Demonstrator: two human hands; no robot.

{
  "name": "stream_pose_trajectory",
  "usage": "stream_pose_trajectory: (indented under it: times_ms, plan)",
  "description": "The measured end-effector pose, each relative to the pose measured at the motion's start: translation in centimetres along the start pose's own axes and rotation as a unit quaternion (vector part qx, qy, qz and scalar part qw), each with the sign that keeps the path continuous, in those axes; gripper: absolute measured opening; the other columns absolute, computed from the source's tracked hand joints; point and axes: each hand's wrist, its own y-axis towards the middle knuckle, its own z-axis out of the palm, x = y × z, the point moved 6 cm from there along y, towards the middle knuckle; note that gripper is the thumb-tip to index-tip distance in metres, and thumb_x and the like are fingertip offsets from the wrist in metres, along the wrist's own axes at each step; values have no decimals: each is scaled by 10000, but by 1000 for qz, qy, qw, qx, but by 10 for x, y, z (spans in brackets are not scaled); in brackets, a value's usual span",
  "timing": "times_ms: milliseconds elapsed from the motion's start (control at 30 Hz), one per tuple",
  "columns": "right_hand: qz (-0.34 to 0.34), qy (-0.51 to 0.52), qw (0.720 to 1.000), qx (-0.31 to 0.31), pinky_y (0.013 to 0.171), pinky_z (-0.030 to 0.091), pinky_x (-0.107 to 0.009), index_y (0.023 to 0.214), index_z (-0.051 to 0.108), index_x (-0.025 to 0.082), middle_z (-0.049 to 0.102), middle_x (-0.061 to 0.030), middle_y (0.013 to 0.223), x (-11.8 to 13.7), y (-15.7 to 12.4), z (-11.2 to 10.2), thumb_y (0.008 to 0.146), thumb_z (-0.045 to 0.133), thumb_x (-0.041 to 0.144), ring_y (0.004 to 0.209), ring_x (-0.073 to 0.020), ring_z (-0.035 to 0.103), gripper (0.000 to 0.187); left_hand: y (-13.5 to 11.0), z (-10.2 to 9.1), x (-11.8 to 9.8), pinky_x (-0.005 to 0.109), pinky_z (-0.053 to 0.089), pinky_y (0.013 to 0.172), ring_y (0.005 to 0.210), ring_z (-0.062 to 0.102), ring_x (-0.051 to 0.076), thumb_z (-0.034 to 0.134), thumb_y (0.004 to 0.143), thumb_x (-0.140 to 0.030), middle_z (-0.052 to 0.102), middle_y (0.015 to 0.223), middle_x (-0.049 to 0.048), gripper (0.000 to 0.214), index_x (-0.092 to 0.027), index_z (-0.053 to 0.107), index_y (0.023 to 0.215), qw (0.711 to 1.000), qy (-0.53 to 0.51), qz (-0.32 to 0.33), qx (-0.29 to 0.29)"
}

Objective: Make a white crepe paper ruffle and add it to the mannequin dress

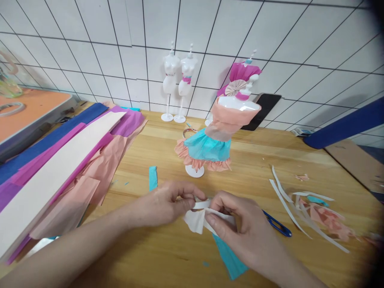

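Observation:
My left hand point(171, 203) pinches a narrow white strip point(201, 205) between thumb and fingers. In my right hand point(240, 226) is a gathered piece of white crepe paper point(194, 221), pressed under the thumb and fanning out to the left. Both hands are close together over the table, the strip lying just above the gathered piece. Below my right hand lies a turquoise paper piece point(229, 258), partly hidden by it. Straight ahead stands a small mannequin in a peach and turquoise paper dress point(211, 144).
Long sheets of coloured paper point(63, 180) are stacked on the left. Two bare white mannequins point(170, 76) and a phone point(264, 110) stand by the tiled wall. A blue cutter point(277, 225) and paper scraps point(327, 220) lie right. A turquoise strip point(153, 178) lies beyond my left hand.

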Motion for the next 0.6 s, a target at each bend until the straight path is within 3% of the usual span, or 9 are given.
stream_pose_trajectory:
  times_ms: [100,233,433,600]
  plan:
    - [-29,-28,999,-12,408,312,-200,616,443,211,425,65,500,4,-4,-2,802,472,230,430,-88,398,189,-6,3,-17,231,391,624,661,498,115,429,854,-130,561,751,3,284,-151,561,1105,985,134,101,-27]
    - [-86,-74,992,-47,404,299,-194,625,429,212,415,79,486,12,-6,-5,788,479,159,405,-76,395,178,-9,12,-32,278,420,736,771,544,153,393,845,-57,601,812,39,241,-155,543,1007,940,253,225,-29]
    - [-166,-166,968,-88,466,329,-237,711,432,210,505,40,562,19,-11,-4,811,469,151,469,-113,472,121,-10,15,-25,389,388,925,838,551,173,414,840,-46,591,881,38,377,-198,414,1185,889,355,280,-74]
    - [-173,-184,964,-83,461,325,-251,710,408,219,507,28,568,20,-14,-4,813,469,167,478,-130,487,130,-9,15,-20,379,402,889,829,538,182,407,830,-36,580,863,43,418,-179,389,1223,887,364,275,-71]
